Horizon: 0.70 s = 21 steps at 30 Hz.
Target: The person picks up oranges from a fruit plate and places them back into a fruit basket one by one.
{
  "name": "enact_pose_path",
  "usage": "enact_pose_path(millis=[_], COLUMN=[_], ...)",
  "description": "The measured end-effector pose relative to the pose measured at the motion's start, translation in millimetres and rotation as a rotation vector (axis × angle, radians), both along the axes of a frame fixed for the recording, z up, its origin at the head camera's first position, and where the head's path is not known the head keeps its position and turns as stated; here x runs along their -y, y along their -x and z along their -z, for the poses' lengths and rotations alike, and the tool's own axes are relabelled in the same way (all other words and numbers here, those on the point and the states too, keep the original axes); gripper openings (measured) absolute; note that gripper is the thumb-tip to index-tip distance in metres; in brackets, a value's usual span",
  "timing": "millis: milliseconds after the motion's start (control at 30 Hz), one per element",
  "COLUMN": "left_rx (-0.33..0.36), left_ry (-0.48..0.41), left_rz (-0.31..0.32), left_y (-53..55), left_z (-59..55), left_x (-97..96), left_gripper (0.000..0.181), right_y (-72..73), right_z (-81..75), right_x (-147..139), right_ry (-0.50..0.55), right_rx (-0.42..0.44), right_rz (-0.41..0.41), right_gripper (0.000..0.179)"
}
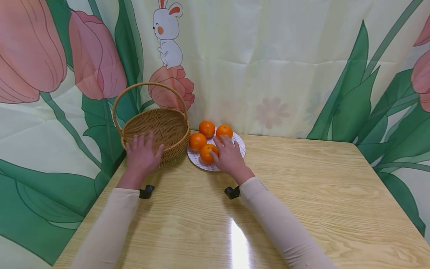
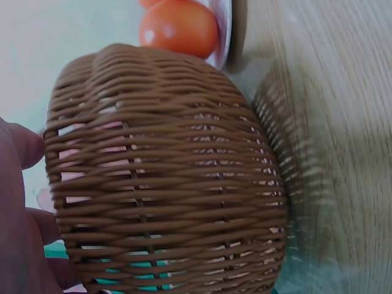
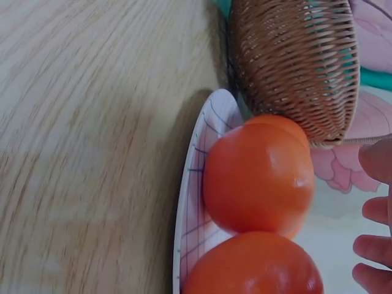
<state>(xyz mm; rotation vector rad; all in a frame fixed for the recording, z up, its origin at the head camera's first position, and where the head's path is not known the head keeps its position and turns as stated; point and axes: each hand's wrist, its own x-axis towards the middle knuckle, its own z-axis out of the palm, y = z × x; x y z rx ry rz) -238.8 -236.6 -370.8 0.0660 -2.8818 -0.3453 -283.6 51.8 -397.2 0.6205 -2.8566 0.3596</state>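
A tulip-printed curtain (image 1: pixel 231 74) with a white rabbit (image 1: pixel 169 35) hangs behind a pale wooden desk (image 1: pixel 302 179). Your right grip (image 1: pixel 229 155) is spread loosely with nothing in it, its fingers over the oranges (image 1: pixel 207 154); the right wrist view shows a gap between the fingertips and the fruit. Your left grip (image 1: pixel 142 157) is spread too and has hold of nothing, its fingers reaching over the front rim of the basket (image 1: pixel 176 150); whether they touch the wicker, I cannot tell. Four oranges lie grouped on a checked plate (image 1: pixel 240 144) at the back of the desk. The basket sits right beside the plate, on its left, in the desk's far left corner. As for progress, I'd judge you are at the very start: all four oranges you can see are on the plate, and none shows in the basket. The handling of the fruit all seems left to do, with no orange lifted yet.
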Motion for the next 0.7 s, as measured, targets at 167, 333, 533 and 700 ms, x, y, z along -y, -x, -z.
enact_pose_path(millis=[167, 333, 533, 700], left_rx=[0.0, -0.007, -0.007, -0.004], left_ry=[0.001, -0.007, -0.011, -0.02], left_rz=[-0.016, -0.027, -0.041, -0.052], left_y=[0.0, -0.1, -0.8, -1.2], left_z=[1.5, 2.8, 3.1, 5.6], left_x=[7.1, 13.3, 19.2, 24.1], left_gripper=[0.073, 0.073, 0.072, 0.071], right_y=[1.3, 2.9, 6.8, 8.0], right_z=[3.3, 5.1, 8.5, 9.4], right_x=[6, 9, 11, 15], right_ry=[0.018, 0.01, -0.015, -0.02], right_rx=[0.002, -0.007, -0.007, 0.023], right_rz=[-0.007, -0.017, -0.023, -0.034], right_gripper=[0.061, 0.06, 0.061, 0.061])
